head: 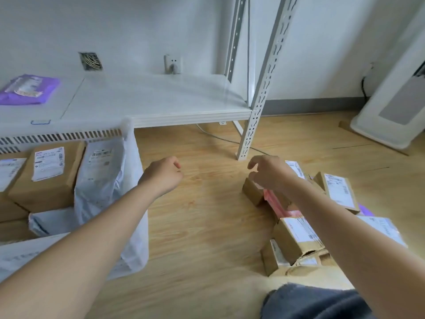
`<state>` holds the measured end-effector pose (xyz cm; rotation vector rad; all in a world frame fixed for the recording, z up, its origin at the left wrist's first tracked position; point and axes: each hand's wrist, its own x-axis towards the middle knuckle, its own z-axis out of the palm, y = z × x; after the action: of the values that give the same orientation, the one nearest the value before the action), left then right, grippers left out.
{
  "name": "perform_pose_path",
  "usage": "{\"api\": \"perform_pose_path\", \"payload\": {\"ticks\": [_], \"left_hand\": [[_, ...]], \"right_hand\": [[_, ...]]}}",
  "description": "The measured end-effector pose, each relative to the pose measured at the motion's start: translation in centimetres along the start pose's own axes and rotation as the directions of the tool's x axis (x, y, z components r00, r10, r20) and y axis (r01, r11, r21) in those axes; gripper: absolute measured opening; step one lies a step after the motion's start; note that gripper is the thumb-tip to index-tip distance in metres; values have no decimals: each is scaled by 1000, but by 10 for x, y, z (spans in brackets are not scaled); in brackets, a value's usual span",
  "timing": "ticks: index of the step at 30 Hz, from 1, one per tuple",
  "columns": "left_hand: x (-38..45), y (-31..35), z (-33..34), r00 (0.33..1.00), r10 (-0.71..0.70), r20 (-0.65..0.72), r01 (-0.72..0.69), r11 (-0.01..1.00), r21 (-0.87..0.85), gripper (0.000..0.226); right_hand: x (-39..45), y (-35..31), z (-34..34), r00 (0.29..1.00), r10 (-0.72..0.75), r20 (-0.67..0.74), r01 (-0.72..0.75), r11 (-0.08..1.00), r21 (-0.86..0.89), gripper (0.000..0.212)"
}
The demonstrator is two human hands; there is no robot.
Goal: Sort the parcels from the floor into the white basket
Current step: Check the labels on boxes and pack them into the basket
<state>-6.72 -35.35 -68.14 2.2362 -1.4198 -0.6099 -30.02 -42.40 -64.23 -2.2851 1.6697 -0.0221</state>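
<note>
The white basket (pixel 62 135) stands at the left and holds several brown boxes and a white mailer bag (pixel 101 178) that hangs over its side. A pile of parcels lies on the wooden floor at the right: a small brown box (pixel 253 192), a pink parcel (pixel 279 204), a labelled box (pixel 296 238) and another labelled box (pixel 340 192). My left hand (pixel 164 176) hovers over bare floor beside the basket, fingers loosely curled, holding nothing. My right hand (pixel 268 172) hangs just above the small brown box with relaxed, spread fingers, gripping nothing.
A white metal shelf rack (pixel 259 88) stands behind, its low shelf (pixel 161 97) carrying a purple parcel (pixel 27 88) at the far left. A white lid-like panel (pixel 391 111) leans on the right wall. A cable runs under the shelf. My knee (pixel 317 302) is at the bottom right.
</note>
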Motion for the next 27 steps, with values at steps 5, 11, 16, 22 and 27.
{"api": "perform_pose_path", "payload": {"ticks": [5, 11, 16, 22, 27], "left_hand": [[5, 39, 41, 999, -2, 40, 1, 1000, 11, 27], [17, 84, 96, 994, 24, 109, -27, 999, 27, 15], [15, 109, 150, 973, 20, 230, -28, 999, 32, 21], [6, 122, 208, 929, -33, 368, 48, 998, -33, 32], [-15, 135, 252, 859, -104, 502, 238, 948, -211, 43]], "right_hand": [[10, 68, 0, 995, 97, -10, -96, 992, 87, 29], [21, 134, 11, 976, 205, 67, -215, 955, 206, 30], [5, 195, 44, 921, 297, 253, -346, 922, 175, 29], [-6, 243, 81, 865, 408, 292, -471, 860, 196, 46], [8, 245, 101, 874, 408, 263, -482, 794, 371, 65]]}}
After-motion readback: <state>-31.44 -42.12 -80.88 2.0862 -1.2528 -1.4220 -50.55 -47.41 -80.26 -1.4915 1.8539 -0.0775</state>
